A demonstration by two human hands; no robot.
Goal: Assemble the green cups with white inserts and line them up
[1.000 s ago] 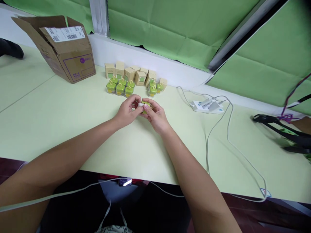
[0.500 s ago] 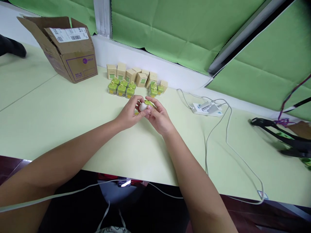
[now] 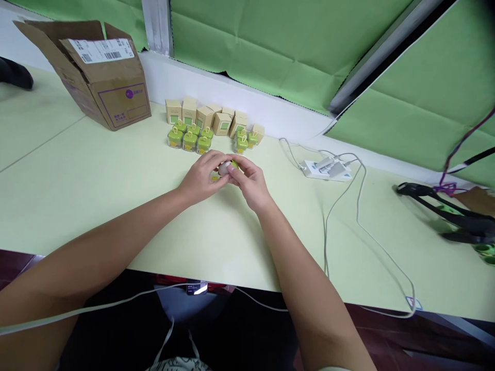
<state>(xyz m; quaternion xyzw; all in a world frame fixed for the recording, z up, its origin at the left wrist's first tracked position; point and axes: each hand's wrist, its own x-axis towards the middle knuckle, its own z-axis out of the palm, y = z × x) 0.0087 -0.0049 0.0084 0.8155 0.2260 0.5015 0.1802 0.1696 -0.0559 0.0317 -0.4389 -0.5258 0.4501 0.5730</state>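
Both hands meet above the middle of the table. My left hand [image 3: 203, 178] has its fingers curled around a small white rounded piece [image 3: 224, 168]. My right hand [image 3: 249, 181] pinches a small green piece [image 3: 234, 165] against the white one, its thumb resting across them. Fingers hide much of both pieces. Beyond my hands, several small clear jars with green lids [image 3: 190, 140] stand in a group, and a smaller group of the same jars [image 3: 241, 142] is to the right. Several small tan boxes [image 3: 221, 124] stand in a row behind them.
An open cardboard box [image 3: 124, 103] stands at the back left. On the right are a white power strip [image 3: 327, 170] with plugs and a looping white cable [image 3: 359, 206]. A black frame-like object [image 3: 456, 214] lies at the far right. A phone [image 3: 197, 287] is below the table edge.
My fingers have closed further around the white and green pieces, covering more of the green one. The whole view has shifted slightly, with the things on the table appearing a little further left.
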